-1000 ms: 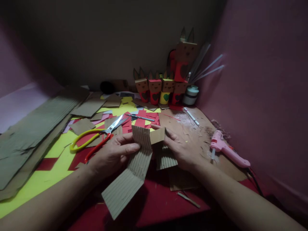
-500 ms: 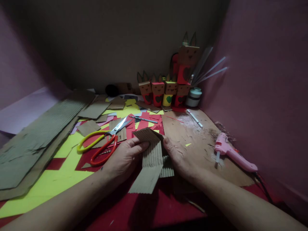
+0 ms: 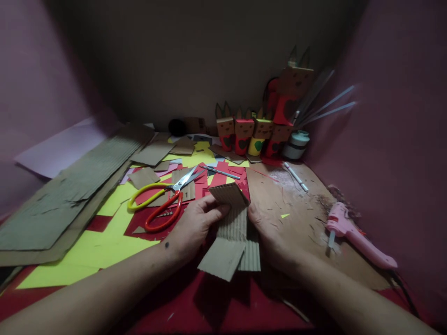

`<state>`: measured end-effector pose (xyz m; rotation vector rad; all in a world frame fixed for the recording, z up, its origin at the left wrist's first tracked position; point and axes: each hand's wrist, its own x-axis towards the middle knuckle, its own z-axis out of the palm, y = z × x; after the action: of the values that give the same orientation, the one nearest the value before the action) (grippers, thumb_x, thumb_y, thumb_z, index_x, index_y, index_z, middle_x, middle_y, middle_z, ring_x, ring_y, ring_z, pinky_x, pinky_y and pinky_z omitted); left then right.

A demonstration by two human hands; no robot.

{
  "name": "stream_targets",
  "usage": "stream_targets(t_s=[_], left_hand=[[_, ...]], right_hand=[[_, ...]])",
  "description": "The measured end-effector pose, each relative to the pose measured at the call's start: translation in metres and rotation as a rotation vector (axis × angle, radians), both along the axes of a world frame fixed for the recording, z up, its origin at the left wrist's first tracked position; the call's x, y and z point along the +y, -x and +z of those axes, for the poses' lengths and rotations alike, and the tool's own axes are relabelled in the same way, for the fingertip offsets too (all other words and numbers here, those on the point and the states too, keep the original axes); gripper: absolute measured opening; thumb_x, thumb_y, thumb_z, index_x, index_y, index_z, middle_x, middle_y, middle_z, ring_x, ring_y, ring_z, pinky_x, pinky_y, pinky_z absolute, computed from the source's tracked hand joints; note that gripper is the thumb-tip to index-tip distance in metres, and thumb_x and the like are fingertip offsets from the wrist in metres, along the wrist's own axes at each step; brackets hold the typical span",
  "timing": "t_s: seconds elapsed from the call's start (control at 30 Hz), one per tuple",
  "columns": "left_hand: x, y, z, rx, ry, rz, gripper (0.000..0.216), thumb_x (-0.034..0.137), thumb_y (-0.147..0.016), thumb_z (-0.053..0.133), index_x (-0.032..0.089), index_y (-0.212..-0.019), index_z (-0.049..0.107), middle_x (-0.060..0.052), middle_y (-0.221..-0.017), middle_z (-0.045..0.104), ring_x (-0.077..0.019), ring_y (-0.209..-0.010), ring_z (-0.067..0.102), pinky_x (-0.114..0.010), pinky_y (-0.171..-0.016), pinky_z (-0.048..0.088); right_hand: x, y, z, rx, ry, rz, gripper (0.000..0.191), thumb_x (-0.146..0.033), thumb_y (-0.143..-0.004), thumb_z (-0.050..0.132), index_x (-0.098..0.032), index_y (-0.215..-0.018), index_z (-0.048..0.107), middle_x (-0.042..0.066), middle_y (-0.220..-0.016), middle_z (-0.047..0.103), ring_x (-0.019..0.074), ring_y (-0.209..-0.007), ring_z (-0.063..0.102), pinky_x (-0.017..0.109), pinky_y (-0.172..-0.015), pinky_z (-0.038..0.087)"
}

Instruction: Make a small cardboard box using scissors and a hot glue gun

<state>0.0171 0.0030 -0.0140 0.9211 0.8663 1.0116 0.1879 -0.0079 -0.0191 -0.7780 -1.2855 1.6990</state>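
Between my two hands is a folded piece of corrugated cardboard (image 3: 232,223), its flaps bent outward at the top and bottom. My left hand (image 3: 199,223) pinches its left side, thumb on the ridged face. Along the right edge, my right hand (image 3: 270,232) grips it with the thumb up; most of those fingers are hidden behind. Open-bladed scissors (image 3: 174,193) with one yellow and one red handle lie just left of my left hand. To the right of my right hand rests a pink glue gun (image 3: 356,235) with a clear stick showing.
Cardboard sheets (image 3: 70,195) and yellow paper (image 3: 87,260) cover the left side. Several cardboard animal figures (image 3: 243,137) stand at the back, near a small lidded jar (image 3: 296,144). A white marker (image 3: 295,177) lies on a brown board (image 3: 268,195). Walls rise on both sides.
The cardboard has tilted in my hands, and its lower flaps now spread differently, with more of the back flap showing. The whole scene has shifted right as my head turned left.
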Motion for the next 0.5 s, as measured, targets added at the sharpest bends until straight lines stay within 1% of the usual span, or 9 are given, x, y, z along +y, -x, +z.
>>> stream_targets(t_s=[0.1,0.17,0.27,0.33,0.4,0.5], left_hand=[[-0.003,0.003,0.006,0.107,-0.024,-0.047,0.031,0.023,-0.075,0.077,0.017,-0.105,0.076,-0.007,-0.091,0.078,-0.0236,-0.079,0.071,-0.034,-0.075,0.053],[-0.006,0.004,0.011,0.163,-0.033,-0.097,0.028,0.025,-0.076,0.076,0.016,-0.103,0.077,-0.007,-0.088,0.077,-0.0233,-0.076,0.069,-0.033,-0.071,0.052],[-0.008,0.005,0.016,0.2,-0.022,-0.181,0.025,0.027,-0.076,0.075,0.015,-0.097,0.077,-0.007,-0.082,0.075,-0.0213,-0.07,0.067,-0.03,-0.064,0.05],[-0.009,0.004,0.017,0.22,-0.019,-0.21,0.025,0.029,-0.075,0.075,0.014,-0.095,0.077,-0.007,-0.079,0.074,-0.0192,-0.065,0.064,-0.028,-0.061,0.048],[-0.01,0.003,0.017,0.224,-0.024,-0.213,0.025,0.029,-0.075,0.075,0.014,-0.095,0.076,-0.007,-0.08,0.074,-0.0201,-0.069,0.065,-0.029,-0.063,0.049],[-0.011,0.0,0.018,0.213,-0.037,-0.195,0.024,0.028,-0.075,0.074,0.015,-0.095,0.077,-0.007,-0.086,0.075,-0.0237,-0.082,0.068,-0.032,-0.076,0.052]], right_hand=[[0.002,0.0,-0.008,0.07,0.071,-0.039,0.054,-0.066,-0.093,0.049,-0.025,-0.123,0.068,0.009,-0.107,0.073,0.0286,-0.11,0.065,0.045,-0.094,0.049],[0.002,-0.002,-0.01,0.077,0.125,-0.01,0.059,-0.069,-0.092,0.048,-0.024,-0.124,0.067,0.01,-0.105,0.073,0.0288,-0.107,0.066,0.044,-0.091,0.051],[0.001,-0.004,-0.011,0.077,0.139,0.049,0.064,-0.071,-0.086,0.055,-0.022,-0.125,0.067,0.012,-0.102,0.073,0.0299,-0.104,0.067,0.043,-0.086,0.053],[-0.001,-0.004,-0.009,0.095,0.15,0.066,0.066,-0.071,-0.082,0.062,-0.022,-0.126,0.066,0.012,-0.1,0.073,0.03,-0.102,0.068,0.042,-0.083,0.054],[-0.002,-0.003,-0.007,0.123,0.185,0.082,0.061,-0.063,-0.081,0.068,-0.023,-0.127,0.066,0.011,-0.1,0.074,0.0289,-0.098,0.069,0.042,-0.081,0.055],[-0.004,0.001,-0.004,0.182,0.238,0.084,0.05,-0.048,-0.082,0.074,-0.024,-0.125,0.068,0.009,-0.101,0.074,0.0259,-0.093,0.071,0.041,-0.083,0.055]])
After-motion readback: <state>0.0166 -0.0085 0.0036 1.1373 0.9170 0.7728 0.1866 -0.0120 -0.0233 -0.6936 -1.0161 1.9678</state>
